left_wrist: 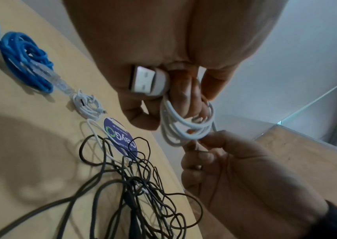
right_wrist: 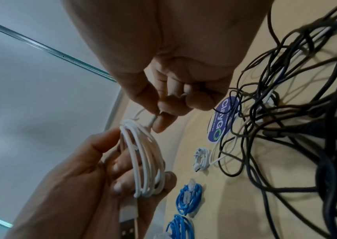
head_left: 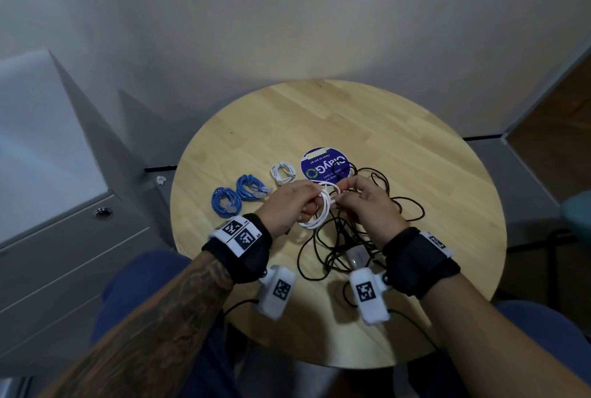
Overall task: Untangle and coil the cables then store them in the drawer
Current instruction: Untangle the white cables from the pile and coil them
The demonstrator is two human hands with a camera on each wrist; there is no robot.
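1. So here's where we're at: our left hand (head_left: 289, 202) has its fingers curled through the white cable (head_left: 319, 210), which is wound into a bundle of loops, with the flat USB plug (left_wrist: 148, 80) tucked against the palm.
2. Our right hand (head_left: 367, 202) pinches the loose tail of that same cable between thumb and fingertip, right at the top of the loops. Both hands are up off the worktop (head_left: 415, 154), nearly touching each other.
3. The relation that matters: the coil's long axis runs roughly 12 to 6 in the right wrist view, and the tail end sits at its 12 o'clock end. From the right hand the coil lies at about 9 o'clock in the head view, so we'd guess the next bit is wrapping or tucking that tail around the bundle. The right hand is the one placed to do it.
4. Finished coils sit on the worktop at about 10 o'clock from our hands: two blue cables (head_left: 238, 196) side by side and a small white coil (head_left: 283, 173) just beside them.
5. The black cable tangle (head_left: 351, 237) sprawls under and to the right of our hands, still a mess.
6. Readable text: a round purple sticker (head_left: 324, 164) says "ClayGo" with "Clean as you go" under it. Finer print is too blurry.
7. The drawer unit (head_left: 64, 247) is off at 9 o'clock, shut as far as we can tell.
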